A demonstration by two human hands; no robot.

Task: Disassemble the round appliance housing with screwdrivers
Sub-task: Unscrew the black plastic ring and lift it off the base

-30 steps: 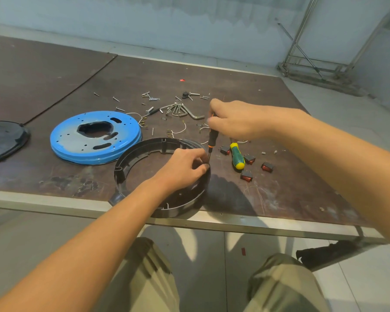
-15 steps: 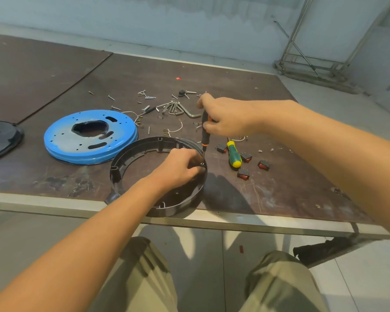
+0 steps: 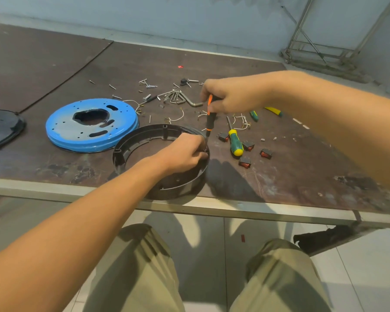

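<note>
A dark round plastic housing ring point(image 3: 131, 145) lies at the table's front edge. My left hand point(image 3: 185, 152) grips its right rim, fingers curled over the wall. My right hand point(image 3: 230, 97) holds a black and orange screwdriver point(image 3: 210, 115) upright by the top of its handle. The tip stands on the ring's right rim, right beside my left fingers. The screw under the tip is hidden by my fingers.
A blue metal disc point(image 3: 90, 124) lies left of the ring, a black lid point(image 3: 0, 129) further left. A green and yellow screwdriver point(image 3: 234, 143), red switches point(image 3: 244, 162), loose screws point(image 3: 148, 84), hex keys point(image 3: 178, 97) and wire bits litter the table point(image 3: 302, 172) behind and right.
My right hand and the screwdriver have shifted slightly and the handle stands a bit more upright. My left hand stays on the ring's rim.
</note>
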